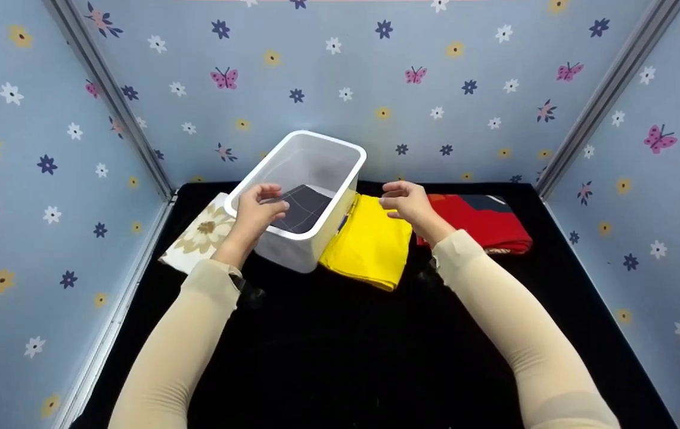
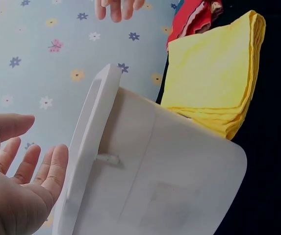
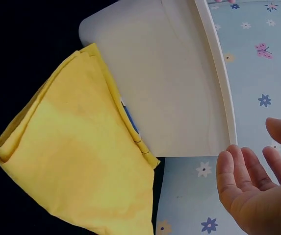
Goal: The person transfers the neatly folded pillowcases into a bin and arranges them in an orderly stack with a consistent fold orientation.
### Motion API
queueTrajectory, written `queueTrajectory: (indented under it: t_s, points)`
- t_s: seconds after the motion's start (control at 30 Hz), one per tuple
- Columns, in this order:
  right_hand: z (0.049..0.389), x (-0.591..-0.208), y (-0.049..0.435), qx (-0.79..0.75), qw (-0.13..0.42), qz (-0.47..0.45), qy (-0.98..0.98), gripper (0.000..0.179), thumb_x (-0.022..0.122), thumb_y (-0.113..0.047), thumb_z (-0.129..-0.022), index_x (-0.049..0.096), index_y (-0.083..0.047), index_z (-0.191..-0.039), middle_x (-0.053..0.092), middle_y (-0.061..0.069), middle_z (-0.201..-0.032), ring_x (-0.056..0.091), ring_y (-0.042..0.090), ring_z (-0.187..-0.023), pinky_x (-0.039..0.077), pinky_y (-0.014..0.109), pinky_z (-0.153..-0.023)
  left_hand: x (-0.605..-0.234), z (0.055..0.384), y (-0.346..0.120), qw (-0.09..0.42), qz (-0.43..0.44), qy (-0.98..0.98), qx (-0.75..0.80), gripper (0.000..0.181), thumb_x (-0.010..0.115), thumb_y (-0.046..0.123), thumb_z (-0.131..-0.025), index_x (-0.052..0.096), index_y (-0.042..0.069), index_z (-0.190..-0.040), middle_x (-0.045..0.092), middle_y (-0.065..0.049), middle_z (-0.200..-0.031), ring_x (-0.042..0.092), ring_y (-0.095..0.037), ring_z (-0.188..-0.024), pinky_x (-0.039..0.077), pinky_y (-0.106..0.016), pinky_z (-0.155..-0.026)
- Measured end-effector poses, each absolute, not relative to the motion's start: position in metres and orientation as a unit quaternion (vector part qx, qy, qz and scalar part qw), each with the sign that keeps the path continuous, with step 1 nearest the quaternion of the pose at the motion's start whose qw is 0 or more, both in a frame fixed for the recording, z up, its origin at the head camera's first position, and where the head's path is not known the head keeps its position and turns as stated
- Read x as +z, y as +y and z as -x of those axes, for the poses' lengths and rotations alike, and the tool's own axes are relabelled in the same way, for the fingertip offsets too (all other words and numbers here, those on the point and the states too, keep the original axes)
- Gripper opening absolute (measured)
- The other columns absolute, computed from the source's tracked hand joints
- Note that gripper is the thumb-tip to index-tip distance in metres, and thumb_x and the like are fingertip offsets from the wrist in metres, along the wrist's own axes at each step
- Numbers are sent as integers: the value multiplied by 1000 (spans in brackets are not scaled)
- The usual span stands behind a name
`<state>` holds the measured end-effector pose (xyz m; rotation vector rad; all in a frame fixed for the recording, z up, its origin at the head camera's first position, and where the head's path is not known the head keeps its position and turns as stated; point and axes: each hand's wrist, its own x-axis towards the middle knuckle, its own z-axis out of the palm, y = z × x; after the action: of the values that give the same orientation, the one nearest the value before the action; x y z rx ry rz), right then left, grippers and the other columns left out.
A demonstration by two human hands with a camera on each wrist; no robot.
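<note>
A white plastic bin [image 1: 289,250] stands at an angle toward the back, with a folded dark grey cloth [image 1: 301,208] that has thin pale lines lying inside it. My left hand [image 1: 258,211] is raised over the bin's left rim, fingers loosely bent and holding nothing. To the right of the bin, my right hand [image 1: 406,204] hovers above the folded yellow cloth [image 1: 369,244], also with nothing in it. The right wrist view shows the right hand [image 3: 258,188] with its fingers apart from the thumb. In the left wrist view the left hand [image 2: 22,181] looks relaxed beside the rim.
Left of the bin lies a folded white cloth [image 1: 202,235] with a beige flower print. A folded red cloth [image 1: 477,223] with a dark patch sits at the right. Flower-patterned walls [image 1: 340,77] enclose the black tabletop [image 1: 345,357] at the back and both sides.
</note>
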<state>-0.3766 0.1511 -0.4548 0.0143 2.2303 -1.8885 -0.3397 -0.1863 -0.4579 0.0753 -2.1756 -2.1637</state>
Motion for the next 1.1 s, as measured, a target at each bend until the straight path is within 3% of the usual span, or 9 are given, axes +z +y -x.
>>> queueTrajectory:
  t_s: [0.53,0.7,0.87,1.0,1.1]
  points:
    - [360,-476,173,-655,128,-23,744,47,68,-11,-106,57,-2,-151,62,23,-145,66,36,-129,54,53,-118,-457,327,-160,12,10,-688,-725,38,74,-10,-91,63,-3,-128,66,-10,-121,69,-15,-94,65,-24,-81]
    - [356,-484,176,-675,130,-33,726,48,68,-7,-106,55,0,-152,59,27,-147,64,39,-128,50,57,-120,-461,319,-151,9,25,-680,-732,40,74,-11,-91,62,-8,-129,68,-9,-117,71,-15,-92,65,-25,-79]
    - [352,-492,179,-679,129,-43,721,46,67,-6,-106,56,1,-150,64,21,-137,66,35,-121,50,58,-120,-465,312,-142,2,33,-680,-732,43,73,-13,-91,60,-12,-132,70,-9,-116,71,-13,-92,65,-24,-78]
    - [348,-499,182,-680,130,-47,720,45,66,-6,-106,56,0,-150,65,20,-135,68,30,-113,49,60,-120,-468,308,-137,-4,41,-677,-735,39,73,-12,-92,63,-10,-129,71,-15,-119,72,-14,-93,66,-24,-78]
    - [346,-504,184,-678,130,-49,722,45,65,-6,-106,56,0,-150,64,23,-139,69,25,-108,51,59,-119,-470,305,-133,-10,48,-673,-738,38,75,-10,-91,64,-8,-128,68,-26,-126,73,-15,-93,65,-24,-78]
